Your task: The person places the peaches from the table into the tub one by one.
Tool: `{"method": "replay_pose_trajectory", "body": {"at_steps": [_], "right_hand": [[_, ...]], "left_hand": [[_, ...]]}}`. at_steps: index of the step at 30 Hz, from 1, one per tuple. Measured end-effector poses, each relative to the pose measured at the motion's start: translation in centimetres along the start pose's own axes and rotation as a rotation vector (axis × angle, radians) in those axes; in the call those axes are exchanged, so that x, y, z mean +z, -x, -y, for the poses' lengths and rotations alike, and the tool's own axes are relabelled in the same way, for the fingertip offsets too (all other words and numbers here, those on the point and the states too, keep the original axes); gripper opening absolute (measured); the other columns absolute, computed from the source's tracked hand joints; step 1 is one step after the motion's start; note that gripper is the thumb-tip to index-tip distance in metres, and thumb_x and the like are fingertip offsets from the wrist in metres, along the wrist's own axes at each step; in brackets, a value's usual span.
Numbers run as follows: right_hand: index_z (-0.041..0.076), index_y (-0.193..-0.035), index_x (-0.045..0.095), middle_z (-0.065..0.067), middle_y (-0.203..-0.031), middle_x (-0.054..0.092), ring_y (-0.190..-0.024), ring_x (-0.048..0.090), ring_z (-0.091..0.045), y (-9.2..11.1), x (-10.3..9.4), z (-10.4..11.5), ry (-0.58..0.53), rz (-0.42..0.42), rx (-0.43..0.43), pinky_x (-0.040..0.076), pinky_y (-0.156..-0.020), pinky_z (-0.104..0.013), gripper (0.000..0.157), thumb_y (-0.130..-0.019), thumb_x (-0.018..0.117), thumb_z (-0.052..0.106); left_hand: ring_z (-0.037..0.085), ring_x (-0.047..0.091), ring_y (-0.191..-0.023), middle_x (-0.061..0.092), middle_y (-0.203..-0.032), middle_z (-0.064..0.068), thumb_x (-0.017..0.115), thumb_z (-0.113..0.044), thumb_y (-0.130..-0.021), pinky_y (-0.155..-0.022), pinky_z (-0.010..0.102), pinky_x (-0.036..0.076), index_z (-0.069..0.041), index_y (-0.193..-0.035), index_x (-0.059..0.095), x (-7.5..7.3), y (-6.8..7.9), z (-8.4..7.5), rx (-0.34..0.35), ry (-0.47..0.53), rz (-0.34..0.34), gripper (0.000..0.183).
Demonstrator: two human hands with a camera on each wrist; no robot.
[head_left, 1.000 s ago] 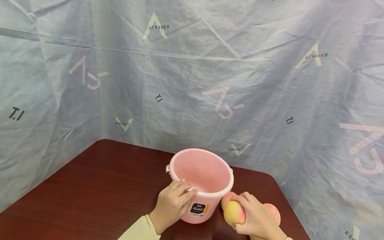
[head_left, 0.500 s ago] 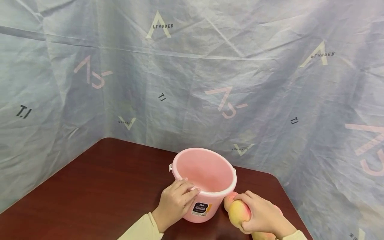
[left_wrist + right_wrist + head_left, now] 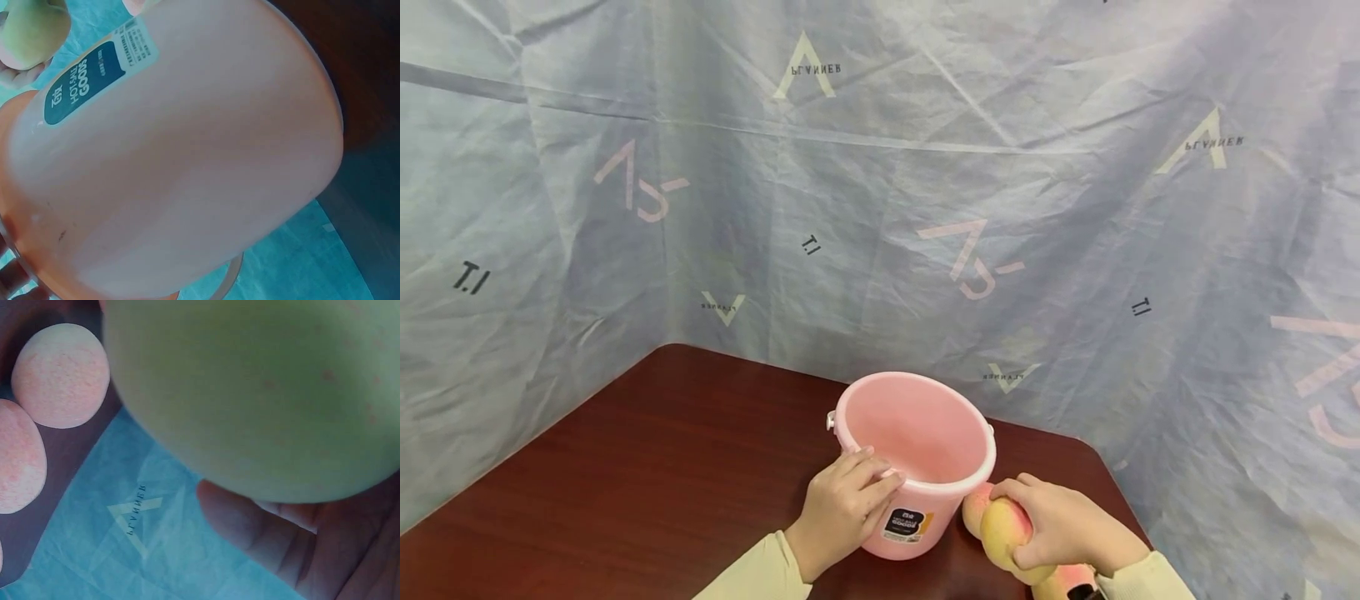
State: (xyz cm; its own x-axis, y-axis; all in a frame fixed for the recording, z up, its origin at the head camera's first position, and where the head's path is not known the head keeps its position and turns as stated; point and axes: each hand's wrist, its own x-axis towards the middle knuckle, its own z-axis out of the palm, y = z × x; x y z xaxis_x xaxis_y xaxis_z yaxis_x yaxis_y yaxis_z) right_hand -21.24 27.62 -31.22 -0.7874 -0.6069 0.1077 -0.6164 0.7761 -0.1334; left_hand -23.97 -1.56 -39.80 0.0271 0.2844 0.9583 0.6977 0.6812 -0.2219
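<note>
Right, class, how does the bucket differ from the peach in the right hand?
The bucket is mostly pink; the peach is yellow with a reddish blush. The bucket is hollow and open-topped, while the peach is round. The bucket is clearly larger than the peach. Both are held.

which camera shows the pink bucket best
The head view: the bucket shows its opening, inside and label, though the left hand covers part. The left wrist view shows its outside and label close up, cut off; the right wrist view, nothing clear.

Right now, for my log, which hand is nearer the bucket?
Left. The left hand holds the bucket by its rim; right of the bucket, the right hand grips a peach.
</note>
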Motion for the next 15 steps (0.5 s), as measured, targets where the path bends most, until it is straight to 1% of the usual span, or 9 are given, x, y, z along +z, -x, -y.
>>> {"method": "replay_pose_trajectory", "body": {"at_steps": [3,5,8,11,15], "right_hand": [[0.021,-0.107,0.062,0.014,-0.092,0.052,-0.066,0.045,0.004,-0.3,-0.5,0.3,-0.018,0.048,0.01,0.04,-0.054,-0.022,0.053,-0.056,0.076,0.022],[0.019,-0.107,0.063,0.014,-0.091,0.051,-0.066,0.045,0.004,-0.4,-0.7,0.4,-0.011,0.074,0.001,0.04,-0.054,-0.022,0.054,-0.055,0.076,0.021],[0.018,-0.108,0.063,0.015,-0.089,0.05,-0.065,0.044,0.002,-1.0,-1.4,0.8,0.035,0.121,-0.021,0.04,-0.053,-0.023,0.056,-0.054,0.077,0.019],[0.02,-0.108,0.063,0.014,-0.087,0.049,-0.064,0.044,0.0,-1.7,-2.5,1.2,0.093,0.161,-0.032,0.039,-0.053,-0.024,0.058,-0.052,0.077,0.017],[0.022,-0.107,0.063,0.013,-0.087,0.05,-0.065,0.043,-0.001,-2.5,-3.7,1.6,0.127,0.179,-0.059,0.039,-0.053,-0.024,0.058,-0.051,0.078,0.015]], "left_hand": [[0.021,0.068,-0.089,0.067,-0.086,-0.003,0.046,-0.025,-0.102,-0.078,0.038,0.057,-0.019,-0.087,0.075,-0.2,0.1,-0.1,-0.007,-0.018,0.006,0.033],[0.021,0.068,-0.089,0.067,-0.086,-0.003,0.045,-0.026,-0.102,-0.077,0.039,0.057,-0.019,-0.087,0.075,-0.2,0.1,-0.1,-0.008,-0.017,0.012,0.034],[0.021,0.068,-0.089,0.067,-0.086,-0.003,0.046,-0.026,-0.102,-0.076,0.038,0.057,-0.019,-0.086,0.075,-0.2,0.1,-0.2,-0.009,-0.011,0.014,0.034],[0.02,0.068,-0.088,0.067,-0.085,-0.003,0.047,-0.026,-0.102,-0.077,0.038,0.057,-0.019,-0.086,0.075,-0.2,0.1,-0.2,-0.009,-0.008,0.008,0.033],[0.02,0.068,-0.088,0.067,-0.085,-0.003,0.048,-0.026,-0.101,-0.077,0.038,0.057,-0.019,-0.086,0.075,-0.2,0.1,0.0,-0.012,-0.012,0.001,0.032]]}}
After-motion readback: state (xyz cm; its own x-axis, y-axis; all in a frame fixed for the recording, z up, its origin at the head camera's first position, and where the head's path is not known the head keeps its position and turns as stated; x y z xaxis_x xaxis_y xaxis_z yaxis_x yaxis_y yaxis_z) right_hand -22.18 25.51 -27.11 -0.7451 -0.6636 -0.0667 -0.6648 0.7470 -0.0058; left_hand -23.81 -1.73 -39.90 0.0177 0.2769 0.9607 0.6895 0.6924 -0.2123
